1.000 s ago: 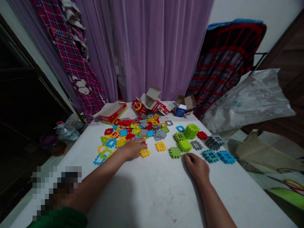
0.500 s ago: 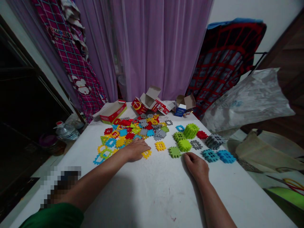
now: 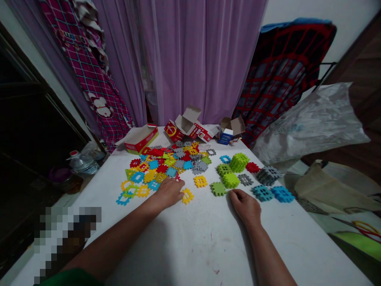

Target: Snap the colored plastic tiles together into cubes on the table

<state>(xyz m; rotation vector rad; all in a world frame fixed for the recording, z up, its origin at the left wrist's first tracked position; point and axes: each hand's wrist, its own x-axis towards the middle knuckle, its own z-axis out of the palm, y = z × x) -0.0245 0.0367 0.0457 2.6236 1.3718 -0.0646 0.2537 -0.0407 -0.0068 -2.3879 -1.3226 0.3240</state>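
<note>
My left hand lies low over the table at the near edge of a mixed heap of notched plastic building tiles. Its fingers and thumb are apart, and no tile shows between them. Just right of its thumb lies a yellow window tile; whether they touch I cannot tell. Another yellow tile lies flat farther right. My right hand rests on the table in a loose fist, with nothing visible in it. Near its knuckles is a flat green tile, beside a light green stack.
Sorted stacks stand at the right: tall green, grey, teal and blue. Opened cartons line the back, including a red box and a blue box. A plastic bag hangs beyond the right edge.
My left hand has drawn slightly left, off the yellow window tile, which now lies uncovered, turned and a little farther right. My right hand has stayed in place.
</note>
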